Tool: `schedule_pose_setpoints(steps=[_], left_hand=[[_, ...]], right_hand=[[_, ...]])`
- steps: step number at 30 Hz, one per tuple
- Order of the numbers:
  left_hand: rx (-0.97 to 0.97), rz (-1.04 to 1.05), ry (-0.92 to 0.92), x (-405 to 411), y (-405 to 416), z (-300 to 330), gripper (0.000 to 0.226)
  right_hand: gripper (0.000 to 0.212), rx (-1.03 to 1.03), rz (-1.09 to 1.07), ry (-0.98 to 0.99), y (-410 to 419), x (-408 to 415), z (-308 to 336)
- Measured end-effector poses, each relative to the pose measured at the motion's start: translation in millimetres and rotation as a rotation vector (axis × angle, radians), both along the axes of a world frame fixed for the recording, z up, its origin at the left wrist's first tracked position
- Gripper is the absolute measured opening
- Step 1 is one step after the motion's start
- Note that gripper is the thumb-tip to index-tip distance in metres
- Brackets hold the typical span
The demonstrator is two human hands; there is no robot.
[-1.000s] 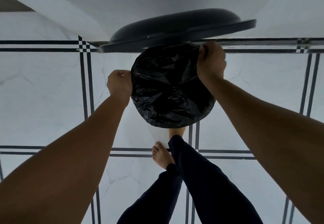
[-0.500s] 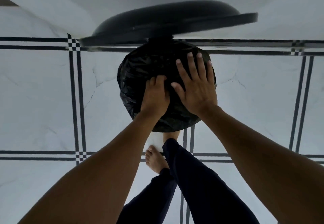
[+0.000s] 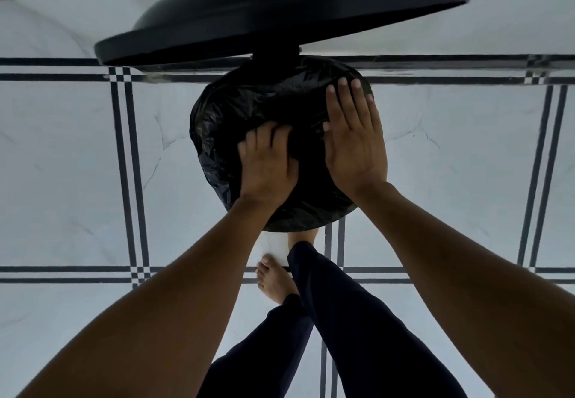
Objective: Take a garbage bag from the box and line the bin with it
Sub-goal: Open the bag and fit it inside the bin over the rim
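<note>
A black garbage bag [image 3: 249,108] covers the round mouth of the bin, which stands on the floor straight below me. The bin's black lid [image 3: 280,15] stands raised behind it, tilted up. My left hand [image 3: 267,164] presses down into the bag near the middle, fingers curled into the plastic. My right hand [image 3: 354,139] lies flat on the bag's right side, fingers straight and together. The bin's own wall is hidden under the bag.
White tiled floor [image 3: 77,164] with dark double lines surrounds the bin. My legs in dark trousers [image 3: 342,320] and a bare foot [image 3: 275,279] stand just in front of the bin. A white wall [image 3: 513,24] rises behind the lid.
A second ago both hands gripped the bag at the rim's left and right edges. They have moved onto the top of the bag and now push it down.
</note>
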State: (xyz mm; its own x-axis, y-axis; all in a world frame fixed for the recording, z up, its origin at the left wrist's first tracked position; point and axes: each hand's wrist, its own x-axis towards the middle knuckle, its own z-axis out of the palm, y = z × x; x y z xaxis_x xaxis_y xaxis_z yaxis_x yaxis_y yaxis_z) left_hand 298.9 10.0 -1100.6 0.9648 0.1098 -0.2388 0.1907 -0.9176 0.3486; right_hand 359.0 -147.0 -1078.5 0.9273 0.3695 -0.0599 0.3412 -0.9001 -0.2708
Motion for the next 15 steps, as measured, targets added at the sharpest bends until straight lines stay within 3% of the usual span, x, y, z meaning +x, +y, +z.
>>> schedule_pose_setpoints(steps=[2, 4, 9, 12, 15], left_hand=[[-0.129, -0.083, -0.104, 1, -7, -2, 0.038], [-0.140, -0.115, -0.051, 10, -14, -11, 0.031], [0.093, -0.081, 0.704, 34, -16, -42, 0.102], [0.117, -0.089, 0.812, 32, -4, -56, 0.115], [0.203, -0.119, 0.742, 23, -6, -52, 0.103]], right_hand=[[0.053, 0.041, -0.024, -0.006, 1, 1, 0], [0.052, 0.072, -0.050, -0.017, 2, 1, -1], [0.051, 0.073, -0.052, -0.056, 1, 0, -5], [0.052, 0.022, -0.025, -0.076, 2, 0, -5], [0.052, 0.004, -0.017, -0.082, 2, -1, -5]])
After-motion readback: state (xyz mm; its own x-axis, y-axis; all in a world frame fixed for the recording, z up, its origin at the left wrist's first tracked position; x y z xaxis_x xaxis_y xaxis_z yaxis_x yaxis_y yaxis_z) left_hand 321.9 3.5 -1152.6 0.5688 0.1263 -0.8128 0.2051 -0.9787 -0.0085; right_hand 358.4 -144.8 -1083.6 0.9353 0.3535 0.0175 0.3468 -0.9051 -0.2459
